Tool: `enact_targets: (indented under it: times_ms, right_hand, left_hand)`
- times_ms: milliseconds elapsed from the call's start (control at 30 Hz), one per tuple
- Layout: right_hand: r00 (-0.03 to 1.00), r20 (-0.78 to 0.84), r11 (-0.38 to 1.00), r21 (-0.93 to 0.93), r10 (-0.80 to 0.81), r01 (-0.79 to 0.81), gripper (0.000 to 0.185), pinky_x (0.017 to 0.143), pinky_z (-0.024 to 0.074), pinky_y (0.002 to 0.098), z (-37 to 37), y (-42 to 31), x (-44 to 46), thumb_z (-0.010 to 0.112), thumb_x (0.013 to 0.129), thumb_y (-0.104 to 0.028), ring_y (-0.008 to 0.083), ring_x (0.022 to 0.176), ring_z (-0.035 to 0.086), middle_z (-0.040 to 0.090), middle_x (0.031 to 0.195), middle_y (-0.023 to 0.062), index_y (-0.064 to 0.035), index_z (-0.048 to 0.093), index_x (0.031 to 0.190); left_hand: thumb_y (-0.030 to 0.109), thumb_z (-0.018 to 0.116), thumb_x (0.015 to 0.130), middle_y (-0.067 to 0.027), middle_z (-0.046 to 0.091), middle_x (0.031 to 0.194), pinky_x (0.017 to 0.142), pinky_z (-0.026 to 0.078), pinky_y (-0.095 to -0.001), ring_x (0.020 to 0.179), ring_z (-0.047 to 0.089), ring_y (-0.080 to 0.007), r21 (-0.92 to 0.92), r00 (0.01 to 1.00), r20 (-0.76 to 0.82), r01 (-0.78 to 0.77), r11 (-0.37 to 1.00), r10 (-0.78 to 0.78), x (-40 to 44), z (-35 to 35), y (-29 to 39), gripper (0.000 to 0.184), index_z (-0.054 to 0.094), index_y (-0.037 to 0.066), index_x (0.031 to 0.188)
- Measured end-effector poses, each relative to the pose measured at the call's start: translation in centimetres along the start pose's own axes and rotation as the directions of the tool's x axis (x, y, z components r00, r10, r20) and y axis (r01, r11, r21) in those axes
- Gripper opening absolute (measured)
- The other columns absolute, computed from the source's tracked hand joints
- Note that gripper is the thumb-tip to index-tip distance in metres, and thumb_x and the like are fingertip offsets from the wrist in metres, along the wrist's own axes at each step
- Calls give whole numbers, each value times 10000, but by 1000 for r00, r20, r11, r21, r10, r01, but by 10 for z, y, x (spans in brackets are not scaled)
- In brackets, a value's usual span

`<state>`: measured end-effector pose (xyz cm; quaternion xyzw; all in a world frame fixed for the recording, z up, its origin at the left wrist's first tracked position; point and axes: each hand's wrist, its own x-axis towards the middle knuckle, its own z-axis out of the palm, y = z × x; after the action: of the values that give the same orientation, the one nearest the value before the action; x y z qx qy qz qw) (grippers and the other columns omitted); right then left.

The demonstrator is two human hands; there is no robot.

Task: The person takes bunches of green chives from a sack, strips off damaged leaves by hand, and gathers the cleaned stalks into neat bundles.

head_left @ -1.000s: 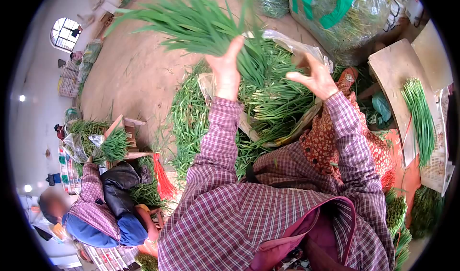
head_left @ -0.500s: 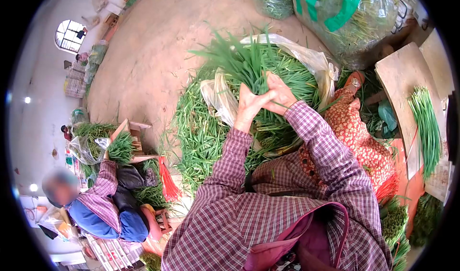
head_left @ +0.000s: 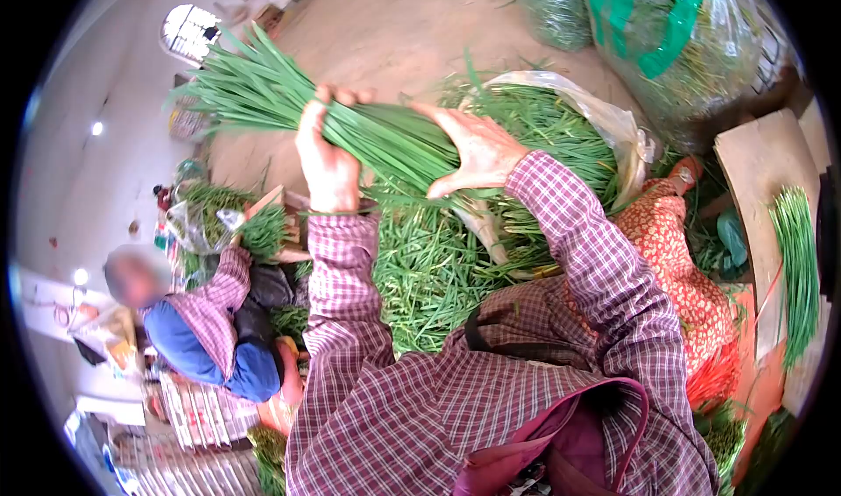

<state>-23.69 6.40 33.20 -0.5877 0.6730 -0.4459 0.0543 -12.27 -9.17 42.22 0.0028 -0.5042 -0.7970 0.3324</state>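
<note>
A long bunch of garlic chives [head_left: 385,141] is raised above the pile, leaf tips to the upper left. My left hand [head_left: 330,159] is wrapped round its middle, fingertips showing over the far side. At the opposite end my right hand [head_left: 484,150] cups the bunch between thumb and fingers. Beneath both hands lies a heap of loose chives [head_left: 429,277]. More chives fill an opened plastic bag [head_left: 638,141] beside my right forearm.
A neat chive bunch [head_left: 797,268] lies on a board [head_left: 758,172] at right. Large stuffed plastic bags [head_left: 674,49] stand at the upper right. A seated co-worker [head_left: 206,329] handles greens at left. Red ties [head_left: 714,378] hang near patterned red cloth [head_left: 674,259].
The bunch has moved up and left and turned from nearly upright to slanting. My hands, formerly together at its base, are now apart, the left one further along the leaves.
</note>
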Motion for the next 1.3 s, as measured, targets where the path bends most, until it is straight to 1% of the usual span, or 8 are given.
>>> enact_targets:
  times_ms: [233, 300, 367, 400, 767, 833, 1033, 1300]
  right_hand:
    - [965, -51, 904, 366, 257, -222, 722, 903, 467, 395, 55, -1, -33, 669, 787, -295, 311, 977, 613, 594, 1095, 249, -37, 302, 1353]
    - [965, -213, 960, 263, 151, -92, 477, 759, 508, 391, 64, -5, -40, 580, 865, -287, 285, 816, 646, 641, 889, 230, 17, 466, 1214]
    - [948, 130, 955, 8, 292, -295, 367, 595, 498, 409, 49, -31, -48, 531, 901, -312, 285, 586, 612, 608, 644, 175, 28, 585, 1029]
    - [991, -125, 998, 29, 53, -50, 367, 464, 445, 407, 71, -16, -58, 514, 913, -328, 289, 429, 517, 519, 496, 131, 21, 627, 907]
    - [918, 387, 909, -408, 90, 82, 415, 496, 486, 373, 113, 5, -149, 525, 869, -490, 235, 578, 629, 576, 607, 92, -103, 588, 1004]
    - [947, 121, 856, -404, -299, 322, 438, 508, 483, 349, 97, -17, -129, 565, 844, -494, 207, 609, 623, 615, 757, 99, -117, 580, 1065]
    - [902, -418, 969, -247, -106, -1, 232, 495, 462, 336, 39, -101, -44, 592, 860, -324, 178, 545, 570, 592, 724, 28, -100, 652, 870]
    - [842, -535, 978, -200, -62, -55, 251, 537, 468, 353, 54, -77, -9, 642, 801, -320, 219, 581, 598, 625, 745, 52, -70, 629, 795]
  left_hand:
    - [164, 602, 849, -41, 550, 705, 861, 419, -409, 723, 538, -223, -108, 997, -55, -64, 992, 58, 5, -38, 75, 140, 518, 70, 789]
    - [172, 604, 848, -37, 542, 688, 823, 440, -411, 694, 539, -221, -117, 994, -82, -76, 990, 67, 9, -52, 80, 152, 508, 85, 768]
    - [183, 600, 850, -41, 537, 684, 800, 452, -412, 671, 539, -215, -49, 986, -151, -80, 996, 71, 9, -63, 86, 166, 503, 86, 757]
    - [188, 601, 850, -43, 534, 682, 789, 456, -413, 664, 539, -214, -74, 989, -139, -55, 996, 44, 9, -70, 87, 170, 501, 84, 760]
    - [180, 494, 888, -51, 565, 742, 836, 471, -462, 720, 565, -232, -64, 892, -284, -384, 921, 352, 10, -176, 128, 107, 525, 97, 827]
    - [181, 492, 887, -56, 563, 734, 838, 469, -469, 725, 562, -237, -169, 893, -312, -389, 906, 325, 9, -179, 118, 113, 522, 98, 815]
    - [179, 496, 884, -56, 548, 713, 851, 459, -468, 718, 553, -248, -220, 867, -356, -441, 870, 349, 2, -147, 80, 123, 507, 94, 795]
    - [131, 499, 859, -53, 567, 745, 895, 445, -482, 745, 553, -254, -317, 920, -215, -383, 868, 327, 4, -131, 52, 53, 539, 109, 832]
